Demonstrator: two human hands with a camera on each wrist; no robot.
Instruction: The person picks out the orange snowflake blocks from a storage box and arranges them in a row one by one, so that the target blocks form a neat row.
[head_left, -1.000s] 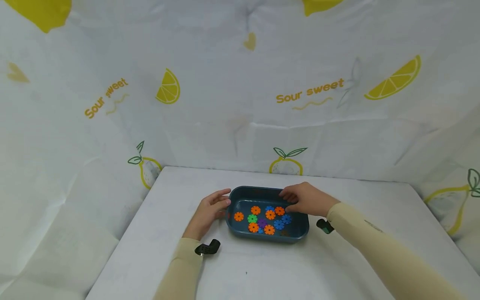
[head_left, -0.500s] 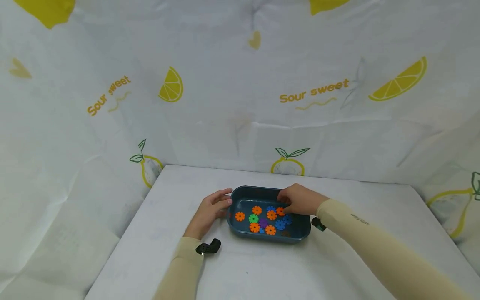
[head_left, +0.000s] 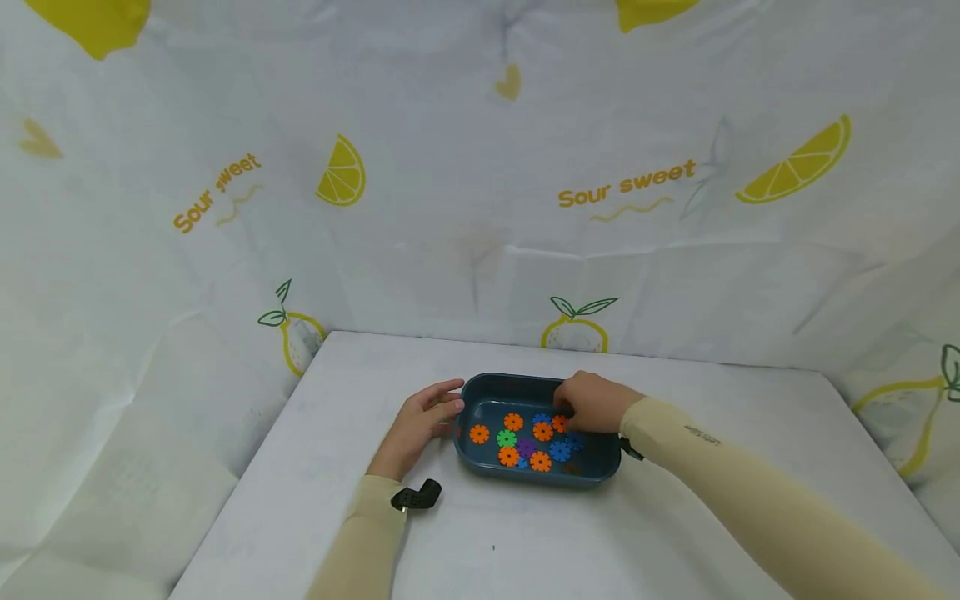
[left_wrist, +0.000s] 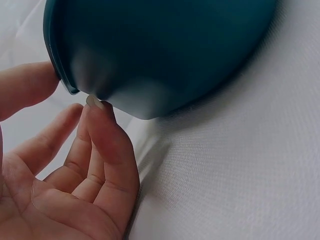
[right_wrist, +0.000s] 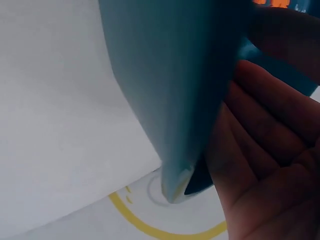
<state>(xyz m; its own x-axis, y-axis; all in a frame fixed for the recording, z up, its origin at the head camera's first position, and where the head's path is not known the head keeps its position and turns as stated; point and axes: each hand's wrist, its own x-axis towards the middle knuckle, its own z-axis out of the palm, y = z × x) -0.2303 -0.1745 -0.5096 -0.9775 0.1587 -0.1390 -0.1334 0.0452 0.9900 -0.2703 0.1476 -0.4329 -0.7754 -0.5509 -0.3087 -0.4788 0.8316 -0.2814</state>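
Note:
A dark blue-green rectangular tray [head_left: 487, 471] holds several small toothed plastic building discs, in orange, blue, green and purple. My left hand [head_left: 412, 423] is at its left end, thumb and index finger touching the rim; the left wrist view shows the fingertips against the tray's outer wall [left_wrist: 170, 55]. My right hand [head_left: 600, 400] reaches down inside the right end, its fingertips right at an orange disc [head_left: 559, 423]. In the right wrist view its fingers [right_wrist: 270, 105] and thumb stand apart behind the tray wall [right_wrist: 160, 75], with an orange disc [right_wrist: 277, 3] beyond.
The tray stands on a white tabletop [head_left: 570, 542]. Behind it hangs a white cloth [head_left: 450, 208] with lemon prints. Black straps with small devices sit on both wrists.
My right hand has moved left and lower into the tray, over the orange disc there. The left hand stays at the rim. The head view has shifted slightly.

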